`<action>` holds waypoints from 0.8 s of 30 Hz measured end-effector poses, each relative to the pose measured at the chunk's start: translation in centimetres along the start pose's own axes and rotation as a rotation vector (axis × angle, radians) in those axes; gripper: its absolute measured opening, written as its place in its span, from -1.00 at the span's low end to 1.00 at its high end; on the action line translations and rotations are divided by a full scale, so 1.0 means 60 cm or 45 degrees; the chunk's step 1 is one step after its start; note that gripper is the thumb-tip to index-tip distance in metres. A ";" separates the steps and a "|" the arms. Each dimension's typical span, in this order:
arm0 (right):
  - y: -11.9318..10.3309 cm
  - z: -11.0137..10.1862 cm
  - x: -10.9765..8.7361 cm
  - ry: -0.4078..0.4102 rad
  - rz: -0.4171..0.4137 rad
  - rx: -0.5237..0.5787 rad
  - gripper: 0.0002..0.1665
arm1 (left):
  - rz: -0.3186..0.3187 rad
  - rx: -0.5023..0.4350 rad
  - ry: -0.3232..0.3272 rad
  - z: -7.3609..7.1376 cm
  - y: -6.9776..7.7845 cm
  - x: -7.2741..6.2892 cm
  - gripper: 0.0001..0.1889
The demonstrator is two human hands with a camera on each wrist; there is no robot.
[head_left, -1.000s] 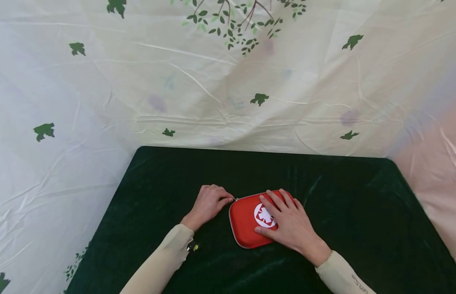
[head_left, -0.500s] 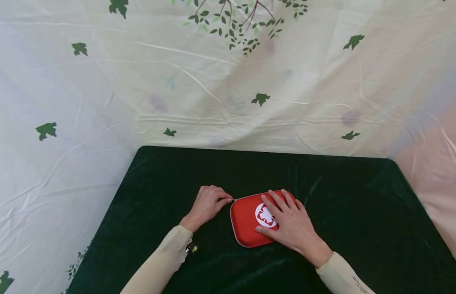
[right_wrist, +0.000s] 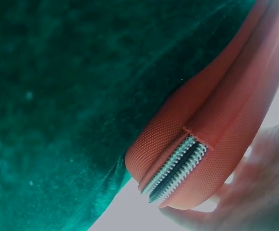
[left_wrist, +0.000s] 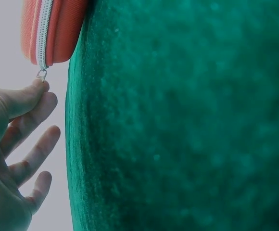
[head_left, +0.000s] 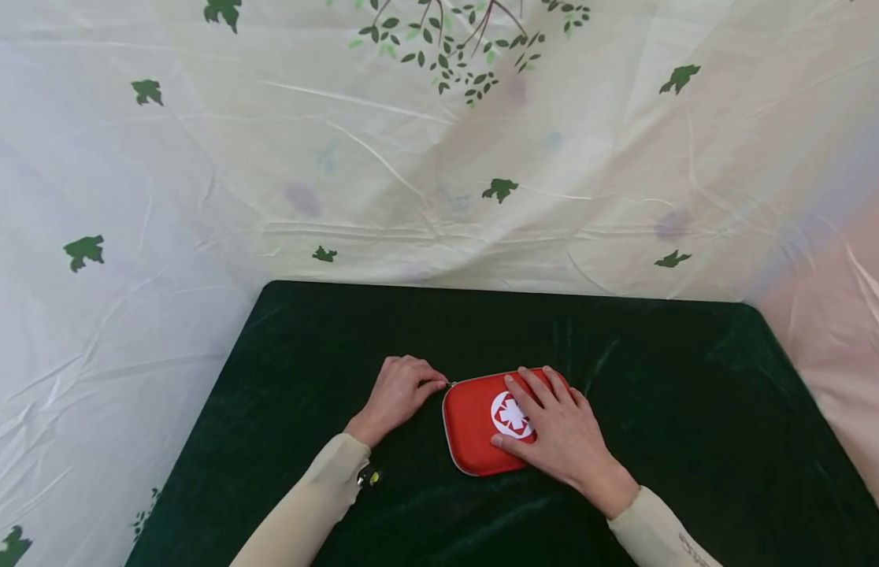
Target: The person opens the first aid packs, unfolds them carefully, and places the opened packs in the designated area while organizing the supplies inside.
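A red zippered first-aid case (head_left: 475, 429) with a white round emblem lies on the dark green cloth. At its far left corner my left hand (head_left: 404, 394) pinches the small metal zipper pull (left_wrist: 42, 75) between thumb and index finger; the other fingers are spread apart below. White zipper teeth (left_wrist: 44, 33) run joined above the pull in the left wrist view. My right hand (head_left: 556, 429) rests flat over the right part of the case, fingers spread across the lid and partly covering the emblem. In the right wrist view, the zipper teeth (right_wrist: 175, 168) at one end stand parted.
Green velvety cloth (head_left: 326, 331) covers the table around the case. Pale curtains (head_left: 411, 157) printed with leaves hang behind and on both sides, close to the table's edges. A dark band-like item (head_left: 369, 476) shows at the left sleeve cuff.
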State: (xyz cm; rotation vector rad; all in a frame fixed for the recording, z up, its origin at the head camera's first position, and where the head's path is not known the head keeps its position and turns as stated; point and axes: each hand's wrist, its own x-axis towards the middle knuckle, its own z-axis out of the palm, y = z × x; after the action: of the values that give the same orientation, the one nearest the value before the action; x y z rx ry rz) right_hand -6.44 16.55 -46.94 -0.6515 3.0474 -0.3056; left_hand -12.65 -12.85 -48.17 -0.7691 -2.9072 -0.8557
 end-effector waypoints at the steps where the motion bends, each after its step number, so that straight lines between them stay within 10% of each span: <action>1: 0.000 0.000 0.000 -0.002 0.005 -0.001 0.15 | -0.001 0.000 0.001 0.000 0.000 0.000 -0.85; 15: -0.002 -0.004 0.001 -0.040 0.017 -0.015 0.19 | -0.004 -0.016 -0.061 -0.004 -0.003 -0.002 -0.85; 24: 0.002 -0.018 0.022 -0.104 -0.200 0.045 0.17 | 0.025 -0.086 -0.197 -0.008 -0.001 0.006 -0.81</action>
State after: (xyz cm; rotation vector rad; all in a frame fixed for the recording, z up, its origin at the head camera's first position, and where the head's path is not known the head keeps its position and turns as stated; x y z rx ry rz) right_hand -7.75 16.32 -45.85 -0.8807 2.9123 -0.3259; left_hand -13.07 -12.99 -47.76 -0.9066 -3.0114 -0.9379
